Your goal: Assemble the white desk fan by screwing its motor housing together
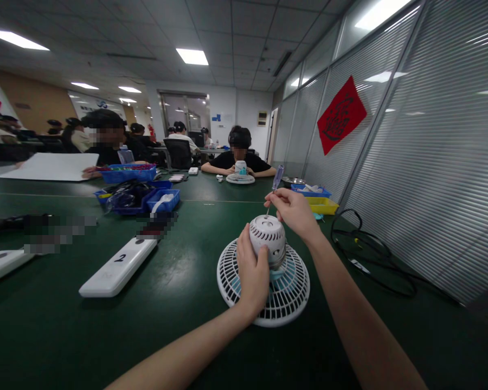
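A small white fan (267, 238) rests face down on the green table, its round slatted grille (290, 303) underneath and its motor housing on top. Pale blue blades show through the slats. My left hand (254, 271) is wrapped around the near left side of the housing. Above it, my right hand (295, 208) pinches a screwdriver (278, 177) with a clear purplish handle. The shaft stands nearly upright, its tip at the top of the housing near a hole. Whether the tip sits in a screw is too small to tell.
White device marked 2 (120, 265) lies left; another white device (8, 265) is farther left. Blue bins (136, 203) hold cables and parts. A yellow bin (323, 206) and black cable (374, 254) are right. Across the table, a person (239, 154) handles a similar fan (241, 177).
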A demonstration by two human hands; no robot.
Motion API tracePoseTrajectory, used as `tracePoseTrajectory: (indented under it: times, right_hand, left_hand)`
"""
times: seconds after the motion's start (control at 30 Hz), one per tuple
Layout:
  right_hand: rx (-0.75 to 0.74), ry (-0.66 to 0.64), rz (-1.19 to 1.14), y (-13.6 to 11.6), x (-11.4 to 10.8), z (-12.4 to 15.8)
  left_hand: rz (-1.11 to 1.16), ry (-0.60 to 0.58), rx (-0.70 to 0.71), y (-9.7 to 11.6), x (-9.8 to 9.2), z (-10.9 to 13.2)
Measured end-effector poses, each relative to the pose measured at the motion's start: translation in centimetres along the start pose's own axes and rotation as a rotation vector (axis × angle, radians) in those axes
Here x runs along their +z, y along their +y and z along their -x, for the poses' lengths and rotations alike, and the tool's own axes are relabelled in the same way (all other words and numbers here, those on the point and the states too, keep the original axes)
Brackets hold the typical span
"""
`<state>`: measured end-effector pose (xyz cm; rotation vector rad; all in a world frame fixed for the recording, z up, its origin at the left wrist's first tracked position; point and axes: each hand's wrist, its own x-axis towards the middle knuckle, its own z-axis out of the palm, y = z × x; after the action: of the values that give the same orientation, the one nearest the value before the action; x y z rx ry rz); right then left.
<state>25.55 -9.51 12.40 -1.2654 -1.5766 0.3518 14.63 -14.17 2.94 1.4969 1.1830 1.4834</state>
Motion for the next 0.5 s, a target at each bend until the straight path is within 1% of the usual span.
tracePoseTrajectory:
  times: [0.13, 0.2, 0.4, 0.5]
  right_hand:
    - [-0.043, 0.052, 0.141, -0.07, -0.08, 0.07]
    - [-0.058, 0.06, 0.16, 0.07, -0.08, 0.04]
    - [-0.038, 0.038, 0.031, 0.36, -0.09, -0.05]
    - [-0.019, 0.045, 0.005, 0.28, -0.09, -0.04]
  left_hand:
    - [0.009, 0.002, 0.008, -0.09, 0.09, 0.0]
    - [0.008, 0.003, 0.008, -0.13, 0.13, -0.03]
    - [0.015, -0.001, -0.001, -0.07, 0.09, -0.04]
    - [0.015, -0.009, -0.009, 0.07, 0.01, -0.01]
